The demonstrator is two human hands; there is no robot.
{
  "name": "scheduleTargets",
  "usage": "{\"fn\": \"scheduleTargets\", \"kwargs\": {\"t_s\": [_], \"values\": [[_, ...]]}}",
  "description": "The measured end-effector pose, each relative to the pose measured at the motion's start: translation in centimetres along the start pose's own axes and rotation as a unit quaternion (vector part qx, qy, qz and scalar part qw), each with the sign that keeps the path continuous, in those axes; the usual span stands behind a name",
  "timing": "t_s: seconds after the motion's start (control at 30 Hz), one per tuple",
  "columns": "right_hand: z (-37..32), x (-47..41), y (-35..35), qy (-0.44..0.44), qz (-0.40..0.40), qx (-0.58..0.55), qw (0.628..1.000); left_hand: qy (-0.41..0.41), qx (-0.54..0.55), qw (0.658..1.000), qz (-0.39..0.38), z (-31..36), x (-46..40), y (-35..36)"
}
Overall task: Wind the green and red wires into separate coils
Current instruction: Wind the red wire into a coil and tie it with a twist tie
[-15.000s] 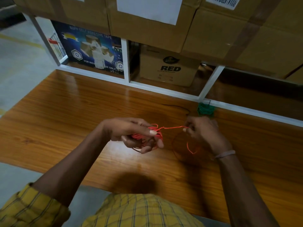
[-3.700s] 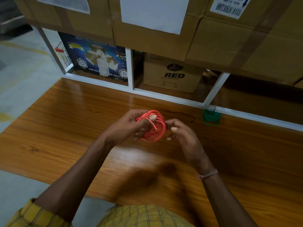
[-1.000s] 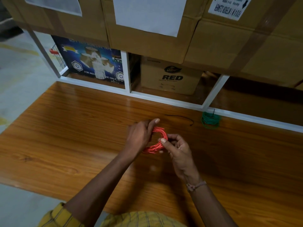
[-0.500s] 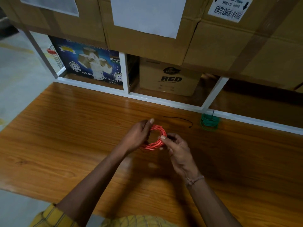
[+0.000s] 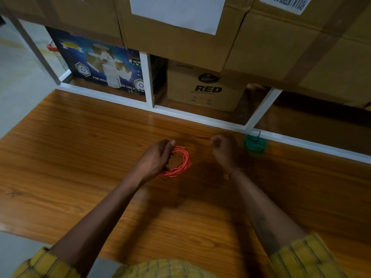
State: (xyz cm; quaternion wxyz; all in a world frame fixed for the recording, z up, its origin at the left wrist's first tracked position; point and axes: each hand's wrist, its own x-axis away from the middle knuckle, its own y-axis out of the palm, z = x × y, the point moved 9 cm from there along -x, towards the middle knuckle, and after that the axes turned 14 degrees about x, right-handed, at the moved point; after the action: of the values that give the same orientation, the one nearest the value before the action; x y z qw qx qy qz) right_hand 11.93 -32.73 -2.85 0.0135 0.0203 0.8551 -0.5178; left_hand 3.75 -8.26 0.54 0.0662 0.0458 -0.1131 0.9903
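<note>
Item 1, yellow checked sleeves [image 5: 305, 255]: nearest edge, both forearms reaching out over the wooden table [image 5: 80, 157].

Item 2, red wire coil [image 5: 177, 162]: fully wound ring, held at table level mid-table. Half a second ago both hands worked it; now only the left hand [image 5: 154, 159] grips its left side, fingers curled round the strands.

Item 3, right hand [image 5: 222, 149]: has left the coil and moved farther out, fingers curled, apparently pinching the end of a thin black tie [image 5: 203, 138] lying on the table. Judgement: winding is finished; binding the red coil comes next.

Item 4, green wire coil [image 5: 254, 145]: already wound, resting just right of the right hand, against the white shelf frame [image 5: 200, 117].

Item 5, cardboard boxes [image 5: 206, 87]: behind, on shelving.
</note>
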Motion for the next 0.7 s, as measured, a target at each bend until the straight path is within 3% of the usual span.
{"fn": "scheduleTargets", "kwargs": {"t_s": [0.1,0.17,0.5,0.6,0.67,0.7], "values": [[1.2,-2.9,0.8,-0.029,0.013,0.235,0.972,0.000,0.004,1.000,-0.003,0.1,0.3,0.2],[2.0,-3.6,1.6,-0.036,-0.014,0.313,0.949,0.000,0.011,1.000,-0.011,0.2,0.5,0.4],[2.9,-0.3,1.8,-0.039,-0.040,0.388,0.920,-0.012,0.074,0.997,-0.018,0.2,2.9,0.6],[2.1,1.1,0.5,-0.011,-0.080,0.274,0.958,-0.020,0.080,0.997,-0.008,0.1,3.7,0.6],[1.4,2.5,-0.8,0.054,-0.098,0.059,0.992,-0.020,0.070,0.997,-0.006,0.2,4.3,0.7],[0.9,3.3,-1.5,0.087,-0.103,-0.059,0.989,-0.019,0.059,0.998,-0.006,0.3,4.6,0.7]]}}
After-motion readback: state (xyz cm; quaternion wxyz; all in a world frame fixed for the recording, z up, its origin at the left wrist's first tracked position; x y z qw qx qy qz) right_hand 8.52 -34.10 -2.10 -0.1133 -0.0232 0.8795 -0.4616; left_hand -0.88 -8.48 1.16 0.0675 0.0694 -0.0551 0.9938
